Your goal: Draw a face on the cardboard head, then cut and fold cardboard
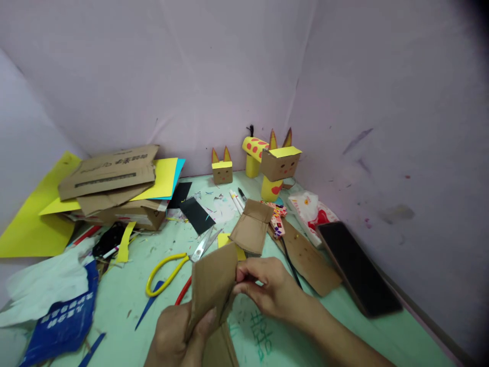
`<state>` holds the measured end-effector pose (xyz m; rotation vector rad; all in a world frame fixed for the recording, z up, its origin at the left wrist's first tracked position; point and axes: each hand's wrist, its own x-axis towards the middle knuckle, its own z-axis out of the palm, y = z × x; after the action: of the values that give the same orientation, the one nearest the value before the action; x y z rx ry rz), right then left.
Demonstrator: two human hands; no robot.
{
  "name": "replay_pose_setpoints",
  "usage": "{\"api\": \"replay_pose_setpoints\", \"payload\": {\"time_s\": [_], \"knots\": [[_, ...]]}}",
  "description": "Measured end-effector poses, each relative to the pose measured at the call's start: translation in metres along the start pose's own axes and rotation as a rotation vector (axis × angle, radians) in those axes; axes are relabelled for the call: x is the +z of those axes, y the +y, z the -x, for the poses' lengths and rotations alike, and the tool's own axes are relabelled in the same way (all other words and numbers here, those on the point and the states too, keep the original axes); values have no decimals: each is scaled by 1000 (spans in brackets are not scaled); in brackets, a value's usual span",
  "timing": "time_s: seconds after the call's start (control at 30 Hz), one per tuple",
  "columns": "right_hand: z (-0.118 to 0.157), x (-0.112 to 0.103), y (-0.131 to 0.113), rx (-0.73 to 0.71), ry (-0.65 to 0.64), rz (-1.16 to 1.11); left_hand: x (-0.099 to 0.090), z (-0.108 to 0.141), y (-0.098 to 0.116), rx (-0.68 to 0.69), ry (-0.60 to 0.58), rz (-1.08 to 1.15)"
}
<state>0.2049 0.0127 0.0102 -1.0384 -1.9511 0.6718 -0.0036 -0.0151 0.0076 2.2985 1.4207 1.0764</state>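
A folded piece of brown cardboard (214,280) is held up over the green table, near its front. My left hand (183,334) grips its lower left part, thumb on the face and fingers behind. At its right edge, my right hand (263,285) pinches the cardboard between thumb and forefinger. Another cardboard strip (219,346) hangs or lies below; whether it joins the held piece I cannot tell. Just behind are yellow-and-red-handled scissors (168,275), partly hidden by the held cardboard. A second bent cardboard piece (252,227) lies beyond my right hand.
A cardboard animal with spotted yellow body (280,165) and a small eared box head (222,173) stand by the back wall. Cardboard and coloured paper (110,173) pile up at left. A glue gun (278,224), a flat cardboard strip (309,260) and a phone (359,270) lie right.
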Motion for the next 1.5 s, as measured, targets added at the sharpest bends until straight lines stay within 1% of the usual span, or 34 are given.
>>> {"api": "replay_pose_setpoints", "payload": {"time_s": [0.07,0.17,0.33,0.4,0.43,0.47,0.5,0.57,0.63,0.67,0.77,0.87,0.9,0.97,1.07,1.1,1.13,1.17,1.3,1.5], "knots": [[-1,1,0,-10,-4,16,1,2,0,-109,-14,56],[0,6,0,-40,8,57,2,1,3,-278,1,143],[3,13,-2,-107,57,155,-3,-6,14,-516,19,306],[4,17,-5,-115,93,216,-4,-10,14,-616,15,375],[4,19,-7,-109,121,245,-5,-12,12,-643,-4,399],[4,21,-9,-97,160,278,-6,-14,10,-639,-31,409],[5,23,-11,-86,212,321,-6,-17,7,-606,-63,405],[5,26,-13,-80,305,413,-8,-20,0,-495,-134,385],[6,27,-13,-105,332,459,-10,-23,-6,-401,-201,374],[6,26,-12,-120,316,453,-12,-24,-8,-369,-233,372],[6,21,-7,-130,214,378,-15,-23,-11,-288,-315,350],[6,18,-5,-110,126,360,-16,-22,-11,-231,-339,289],[6,18,-5,-108,106,366,-17,-23,-11,-237,-346,276],[7,20,-7,-119,92,389,-19,-26,-11,-315,-398,285],[9,27,-13,-157,93,433,-25,-32,-8,-503,-576,361],[9,29,-14,-168,96,446,-28,-34,-7,-547,-618,386],[9,30,-15,-179,99,458,-29,-35,-5,-578,-632,397],[9,31,-16,-189,101,467,-30,-35,-3,-596,-612,382],[9,32,-17,-230,103,493,-24,-34,6,-611,-435,217],[8,29,-14,-295,110,539,-12,-33,17,-625,-259,202]]}}
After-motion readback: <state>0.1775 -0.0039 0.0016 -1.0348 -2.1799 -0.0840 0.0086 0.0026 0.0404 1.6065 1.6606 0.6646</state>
